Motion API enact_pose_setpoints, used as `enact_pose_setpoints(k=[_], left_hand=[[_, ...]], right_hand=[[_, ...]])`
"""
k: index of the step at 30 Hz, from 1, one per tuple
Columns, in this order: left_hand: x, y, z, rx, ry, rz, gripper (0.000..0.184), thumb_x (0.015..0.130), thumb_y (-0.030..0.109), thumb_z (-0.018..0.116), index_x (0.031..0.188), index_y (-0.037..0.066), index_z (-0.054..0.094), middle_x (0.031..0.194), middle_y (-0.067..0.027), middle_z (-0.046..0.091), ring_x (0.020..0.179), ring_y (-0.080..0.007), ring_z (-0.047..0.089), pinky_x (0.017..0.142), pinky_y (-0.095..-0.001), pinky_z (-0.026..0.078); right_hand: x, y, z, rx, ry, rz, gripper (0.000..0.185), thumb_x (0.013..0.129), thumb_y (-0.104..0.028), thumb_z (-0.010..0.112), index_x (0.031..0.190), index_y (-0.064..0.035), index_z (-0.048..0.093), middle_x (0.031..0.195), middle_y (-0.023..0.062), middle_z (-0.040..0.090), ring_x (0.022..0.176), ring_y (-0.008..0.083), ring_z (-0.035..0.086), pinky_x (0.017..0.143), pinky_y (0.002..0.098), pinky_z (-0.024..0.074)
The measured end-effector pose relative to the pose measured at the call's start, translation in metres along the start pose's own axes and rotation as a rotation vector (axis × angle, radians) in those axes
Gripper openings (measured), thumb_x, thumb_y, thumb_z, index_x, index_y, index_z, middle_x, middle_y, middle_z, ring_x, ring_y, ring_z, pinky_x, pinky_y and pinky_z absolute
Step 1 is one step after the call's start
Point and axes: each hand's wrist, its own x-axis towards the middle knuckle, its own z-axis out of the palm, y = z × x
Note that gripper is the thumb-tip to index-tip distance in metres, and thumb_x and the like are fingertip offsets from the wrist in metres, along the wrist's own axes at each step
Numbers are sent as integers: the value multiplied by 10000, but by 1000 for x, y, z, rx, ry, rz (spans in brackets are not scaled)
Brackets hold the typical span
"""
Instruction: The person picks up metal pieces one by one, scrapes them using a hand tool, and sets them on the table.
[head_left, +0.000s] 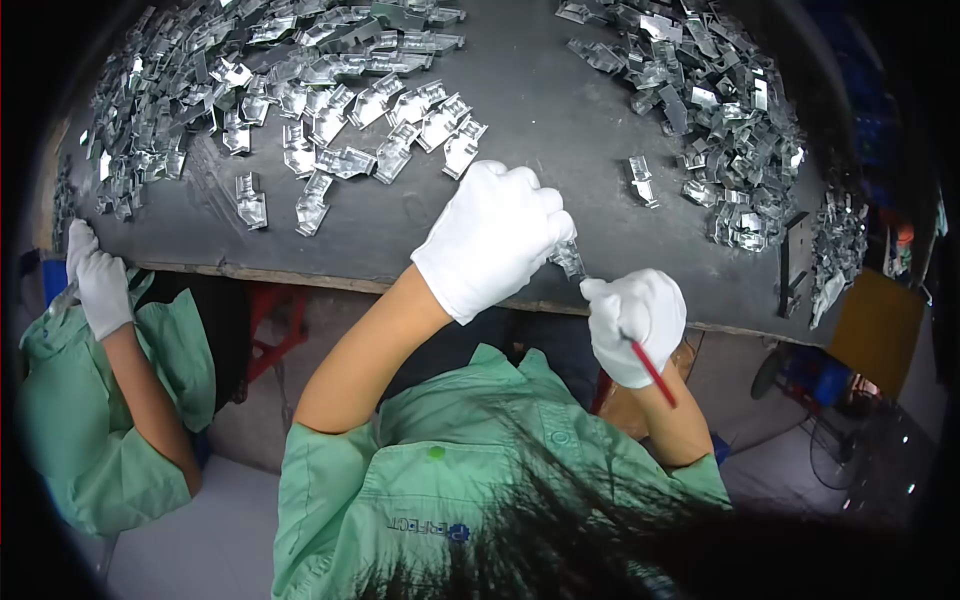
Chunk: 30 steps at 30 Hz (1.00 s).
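My left hand [495,240], in a white glove, is closed over the table's front edge, its fingers pinching a small shiny bracket-like piece [567,260]. Lower and to the right, my gloved right hand [640,318] is wrapped round a thin tool with a red handle [655,375]. The handle sticks out below the fist. The tool's tip points at the piece; whether it touches cannot be made out. Just beyond my left hand lies a similar silvery piece [463,147], one of several spread loosely there.
Heaps of similar shiny pieces cover the dark table [520,90], a left heap [240,80] and a right heap [730,130]. A black bar [797,262] lies near the right edge. At far left a co-worker's gloved hands [98,285] work at the edge.
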Motion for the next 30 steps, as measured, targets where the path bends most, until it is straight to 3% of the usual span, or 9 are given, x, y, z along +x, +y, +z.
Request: enact_pose_setpoints(k=[2, 5, 9, 13, 17, 18, 21, 22, 30], left_hand=[[0, 1, 0, 33, -27, -7, 197, 752, 142, 744, 937, 174, 686, 831, 19, 634, 836, -221, 614, 750, -385, 436], [0, 0, 0, -22, 7, -2, 202, 754, 140, 743, 942, 175, 679, 830, 19, 628, 841, -222, 610, 747, -388, 430], [-1, 1, -1, -12, 27, 15, 196, 755, 139, 744, 932, 176, 669, 833, 22, 625, 837, -222, 609, 740, -386, 424], [0, 0, 0, -9, 27, 9, 191, 754, 140, 744, 924, 178, 666, 836, 24, 623, 834, -222, 605, 740, -385, 422], [-1, 0, 1, 2, 18, 2, 200, 751, 137, 746, 931, 181, 670, 837, 26, 623, 833, -222, 606, 735, -385, 423], [0, 0, 2, 18, 35, 11, 135, 764, 159, 718, 875, 177, 644, 805, 18, 598, 811, -218, 594, 722, -383, 427], [1, 0, 4, 16, 83, 29, 73, 784, 200, 667, 774, 169, 602, 744, 0, 553, 768, -213, 574, 697, -381, 437], [-1, 1, 4, -14, 96, 28, 66, 779, 195, 674, 785, 169, 613, 745, -1, 558, 770, -214, 576, 699, -381, 438], [1, 0, -3, -64, 7, 6, 264, 729, 113, 763, 966, 192, 676, 815, 39, 625, 822, -219, 591, 744, -384, 420]], right_hand=[[1, 1, 2, 374, -5, 570, 117, 892, -148, 624, 783, -111, 642, 636, 41, 598, 570, 190, 568, 543, 330, 448], [6, 13, -3, 895, 28, 1199, 419, 1056, -337, 478, 878, -3, 656, 783, 120, 715, 560, 120, 592, 565, 272, 475], [-18, 11, -1, 834, 152, 864, 164, 953, -188, 629, 855, -66, 674, 764, 72, 685, 626, 143, 610, 565, 300, 478], [-4, 13, -5, 185, 50, 105, 101, 788, -35, 703, 793, -130, 668, 732, 5, 627, 640, 185, 595, 551, 333, 461], [4, 3, -6, 81, 16, 7, 192, 732, 7, 704, 778, -171, 647, 712, -31, 594, 619, 203, 572, 547, 342, 444], [2, 5, 1, 57, 58, -45, 103, 812, -41, 672, 798, -142, 654, 746, -2, 642, 594, 174, 588, 542, 330, 454], [9, 2, -4, 707, -16, 1045, 175, 963, -177, 599, 836, -78, 667, 800, 47, 696, 576, 128, 603, 517, 278, 454], [1, 15, 7, 968, 143, 1180, 401, 1051, -342, 501, 860, -31, 669, 826, 94, 713, 565, 101, 603, 494, 227, 442], [-6, 14, 7, 1047, 177, 1116, 376, 1036, -351, 552, 901, -15, 657, 770, 91, 705, 541, 100, 586, 497, 218, 436]])
